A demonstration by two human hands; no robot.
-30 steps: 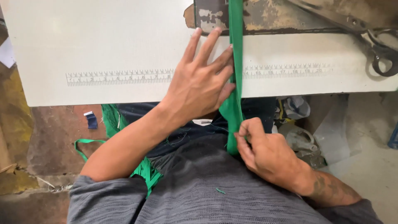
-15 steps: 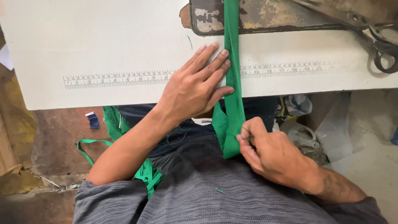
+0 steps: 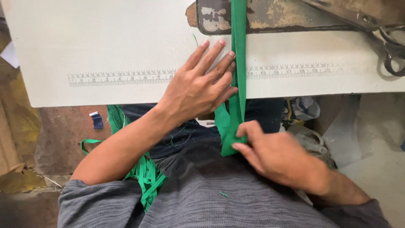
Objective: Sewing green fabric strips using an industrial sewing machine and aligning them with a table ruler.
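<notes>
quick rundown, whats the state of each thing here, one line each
left hand: flat, fingers spread, pressing beside the strip on the table
right hand: pinching the strip's lower end, slightly blurred
narrow green fabric strip: stretched up the table, folded at its lower end
metal scissors: lying on the table, untouched
white work table with printed ruler: bearing the strip and left hand
loose green strips: hanging by the left forearm
</notes>
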